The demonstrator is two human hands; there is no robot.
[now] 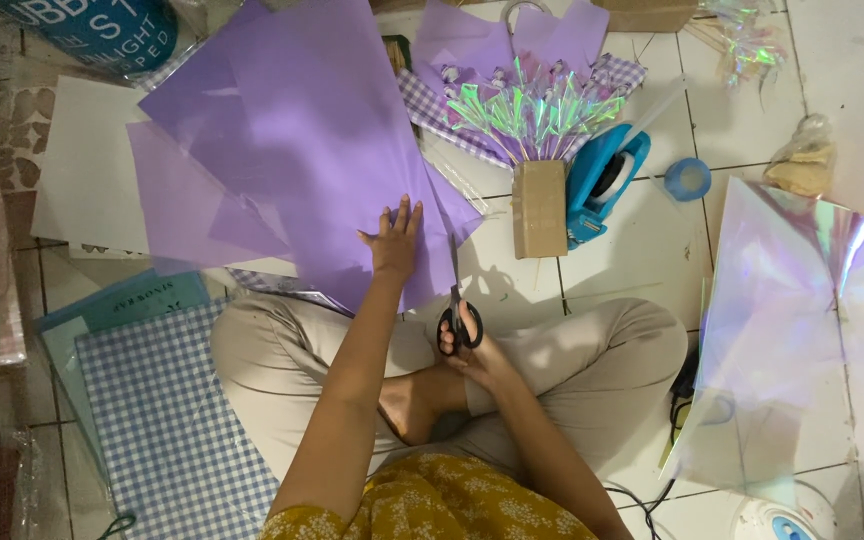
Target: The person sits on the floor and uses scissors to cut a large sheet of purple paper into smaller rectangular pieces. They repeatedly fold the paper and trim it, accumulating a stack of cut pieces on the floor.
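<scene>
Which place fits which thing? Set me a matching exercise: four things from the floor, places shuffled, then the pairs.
Things:
1. scissors
2. purple sheets
3. blue tape dispenser
4. checked paper

Places:
A. beside a small cardboard box
B. in the right hand
C. under the left hand
D. by the person's left knee

Pairs: 1-B, 2-C, 3-A, 4-D

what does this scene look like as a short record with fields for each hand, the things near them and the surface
left hand: flat on the stack of lilac paper sheets
right hand: holds black-handled scissors, blades at the sheets' right edge
near: brown cardboard box, blue tape dispenser, iridescent film sheet, blue gingham paper
surface: white tiled floor
posture: seated cross-legged
</scene>
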